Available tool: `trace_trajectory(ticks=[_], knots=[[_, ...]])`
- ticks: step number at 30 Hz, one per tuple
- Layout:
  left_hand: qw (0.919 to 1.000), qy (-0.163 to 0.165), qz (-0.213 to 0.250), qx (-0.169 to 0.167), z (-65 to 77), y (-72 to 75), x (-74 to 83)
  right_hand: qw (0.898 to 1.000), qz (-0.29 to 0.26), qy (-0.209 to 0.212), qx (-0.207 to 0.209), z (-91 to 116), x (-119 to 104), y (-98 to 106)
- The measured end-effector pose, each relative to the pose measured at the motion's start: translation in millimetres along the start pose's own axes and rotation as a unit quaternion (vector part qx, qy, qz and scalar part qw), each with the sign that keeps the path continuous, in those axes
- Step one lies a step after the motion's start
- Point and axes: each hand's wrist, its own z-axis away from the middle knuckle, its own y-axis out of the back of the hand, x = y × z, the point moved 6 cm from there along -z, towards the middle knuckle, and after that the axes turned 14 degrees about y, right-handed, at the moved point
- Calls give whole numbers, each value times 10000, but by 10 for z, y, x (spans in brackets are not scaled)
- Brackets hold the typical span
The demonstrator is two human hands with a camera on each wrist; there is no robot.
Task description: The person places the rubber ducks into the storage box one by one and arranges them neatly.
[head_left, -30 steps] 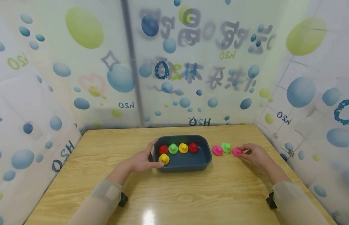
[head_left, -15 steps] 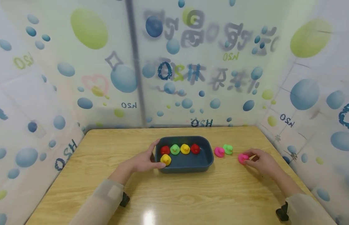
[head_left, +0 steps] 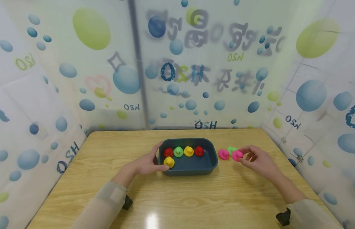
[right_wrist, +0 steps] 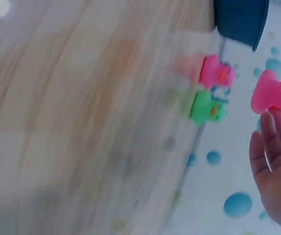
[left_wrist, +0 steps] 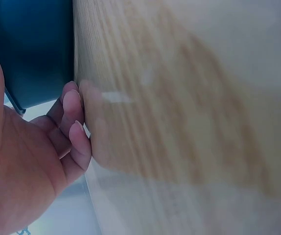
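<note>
A dark blue plastic box (head_left: 191,172) stands on the table. My left hand (head_left: 143,163) grips its left end, the thumb along the front and the index finger at the back corner; in the left wrist view, the other fingers (left_wrist: 74,110) are bent beside the box. Inside are a red rubber duck (head_left: 168,152), a green one, two yellow ones and another red one. To the right of the box, my right hand (head_left: 258,160) pinches a pink rubber duck (right_wrist: 268,93) between thumb and fingers, lifted off the table.
Another pink duck (head_left: 224,154) and a green duck (right_wrist: 206,107) sit side by side on the wooden table (head_left: 194,200), right of the box. In the head view the held duck partly covers the green one. Patterned curtains (head_left: 94,63) close in the back and sides.
My right hand first drew the pink duck to the right along the table, then raised it and brought it left towards the box. The left hand keeps its place on the box.
</note>
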Motion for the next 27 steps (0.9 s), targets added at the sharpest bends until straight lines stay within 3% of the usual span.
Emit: trace_trajectory(ticks=[13, 27], knots=[[9998, -108, 128, -87, -5, -7, -1, 9953, -735, 625, 57, -337, -498, -386], [9997, -177, 130, -126, 15, -5, 11, 9890, -1230, 630, -528, -642, -761, -982]])
